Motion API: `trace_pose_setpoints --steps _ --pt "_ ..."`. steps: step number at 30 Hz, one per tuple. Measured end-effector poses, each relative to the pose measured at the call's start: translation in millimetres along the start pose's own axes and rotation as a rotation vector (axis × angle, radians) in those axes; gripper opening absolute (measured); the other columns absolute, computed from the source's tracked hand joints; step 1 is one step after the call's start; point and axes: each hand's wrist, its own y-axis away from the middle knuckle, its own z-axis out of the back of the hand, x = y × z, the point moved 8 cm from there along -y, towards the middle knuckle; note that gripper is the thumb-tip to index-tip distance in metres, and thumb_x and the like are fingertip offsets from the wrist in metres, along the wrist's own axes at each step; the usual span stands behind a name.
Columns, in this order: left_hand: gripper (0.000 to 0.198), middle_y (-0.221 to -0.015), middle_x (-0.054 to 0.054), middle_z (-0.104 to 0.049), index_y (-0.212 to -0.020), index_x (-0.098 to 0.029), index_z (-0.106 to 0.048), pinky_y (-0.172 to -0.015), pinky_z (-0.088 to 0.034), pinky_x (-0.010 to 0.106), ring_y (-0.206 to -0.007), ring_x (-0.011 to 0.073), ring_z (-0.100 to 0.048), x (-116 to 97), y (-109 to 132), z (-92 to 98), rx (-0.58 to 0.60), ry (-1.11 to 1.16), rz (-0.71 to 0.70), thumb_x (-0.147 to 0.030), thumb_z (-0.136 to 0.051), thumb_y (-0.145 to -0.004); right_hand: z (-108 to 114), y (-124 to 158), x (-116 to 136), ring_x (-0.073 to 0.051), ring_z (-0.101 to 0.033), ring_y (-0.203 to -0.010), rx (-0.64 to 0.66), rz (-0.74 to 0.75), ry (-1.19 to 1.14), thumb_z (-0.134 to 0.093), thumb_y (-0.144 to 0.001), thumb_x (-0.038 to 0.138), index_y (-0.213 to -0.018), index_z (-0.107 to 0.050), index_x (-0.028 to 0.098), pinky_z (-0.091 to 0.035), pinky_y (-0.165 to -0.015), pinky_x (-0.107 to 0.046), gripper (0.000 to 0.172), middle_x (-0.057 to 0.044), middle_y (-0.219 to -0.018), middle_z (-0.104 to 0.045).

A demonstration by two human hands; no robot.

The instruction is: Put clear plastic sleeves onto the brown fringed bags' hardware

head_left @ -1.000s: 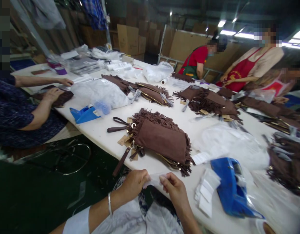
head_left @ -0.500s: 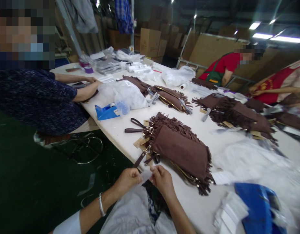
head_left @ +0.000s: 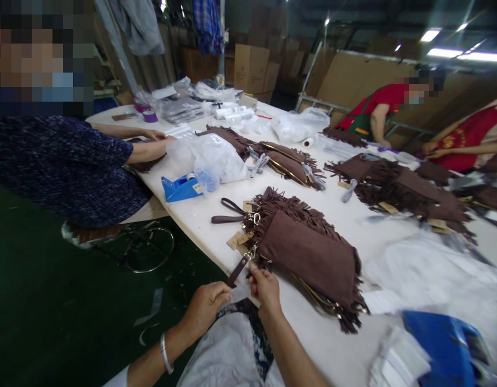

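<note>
A small translucent plastic piece [head_left: 240, 293] is pinched in my left hand [head_left: 206, 306], which wears a silver bangle. Just right of it, my right hand [head_left: 267, 287] is closed at the table edge, beside the hardware of a brown fringed bag [head_left: 309, 250]. What its fingertips grip is too small to tell. The bag lies flat with a gold zipper along its near side. From its left end a brown wrist strap [head_left: 237, 270] hangs toward my left hand. Another looped strap [head_left: 228, 215] and tan paper tags [head_left: 235, 240] lie at that end.
A blue tape dispenser [head_left: 182, 188] and a clear plastic bag [head_left: 216, 158] stand farther up the table. More fringed bags [head_left: 413, 188] lie right. A blue object [head_left: 442, 344] and white sheets [head_left: 399, 357] sit near right. One person [head_left: 63, 161] works at left, others [head_left: 377, 113] across.
My right hand has moved up slightly toward the bag's strap hardware, and my hands are a little farther apart. The plastic piece stays in my left hand. The view has shifted slightly.
</note>
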Motion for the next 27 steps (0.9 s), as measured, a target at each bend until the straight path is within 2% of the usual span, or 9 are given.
trace_pose_setpoints --steps 3,10,13,21,27 --pt "0.023 -0.081 0.004 -0.069 -0.080 -0.019 -0.071 -0.072 -0.042 0.027 -0.079 0.0209 -0.062 0.2 -1.9 0.9 -0.001 -0.068 -0.005 -0.030 -0.051 -0.087 6.9 5.2 3.7 -0.005 -0.032 -0.036 0.068 -0.044 -0.026 -0.076 -0.058 0.053 -0.060 -0.056 0.018 -0.024 -0.035 -0.018 0.040 0.008 -0.043 -0.043" --pt "0.024 -0.084 0.003 -0.068 -0.083 -0.021 -0.070 -0.073 -0.042 0.027 -0.081 0.0201 -0.062 2.2 -3.7 -6.8 0.001 -0.186 -0.008 -0.030 -0.048 -0.089 13.0 14.1 9.4 -0.006 -0.046 -0.045 0.185 -0.113 -0.147 -0.084 -0.054 0.046 -0.067 -0.061 0.015 -0.043 -0.047 -0.018 0.040 0.004 -0.053 -0.055" --pt "0.025 -0.083 0.002 -0.067 -0.083 -0.021 -0.069 -0.074 -0.042 0.027 -0.081 0.0198 -0.061 -1.2 -5.2 -9.8 0.001 -0.212 -0.008 -0.030 -0.047 -0.090 11.5 14.2 10.3 -0.006 -0.049 -0.047 0.204 -0.132 -0.172 -0.084 -0.055 0.045 -0.075 -0.064 0.015 -0.046 -0.050 -0.018 0.041 0.004 -0.056 -0.058" --pt "0.023 -0.079 0.002 -0.067 -0.079 -0.020 -0.069 -0.071 -0.041 0.027 -0.077 0.0201 -0.061 -7.0 -10.9 -12.3 -0.019 -0.149 0.054 -0.030 -0.050 -0.087 10.7 13.6 14.2 -0.006 -0.052 -0.052 0.241 -0.128 -0.182 -0.084 -0.056 0.043 -0.081 -0.066 0.014 -0.037 -0.044 -0.013 0.043 0.000 -0.066 -0.063" --pt "0.022 -0.076 0.002 -0.067 -0.077 -0.018 -0.068 -0.068 -0.041 0.026 -0.073 0.0197 -0.060 -3.6 -13.6 -21.5 -0.018 -0.064 0.087 -0.031 -0.052 -0.085 12.8 7.8 10.0 -0.002 -0.041 -0.047 0.268 -0.104 -0.141 -0.083 -0.058 0.043 -0.083 -0.068 0.014 -0.026 -0.041 -0.011 0.041 0.001 -0.067 -0.062"
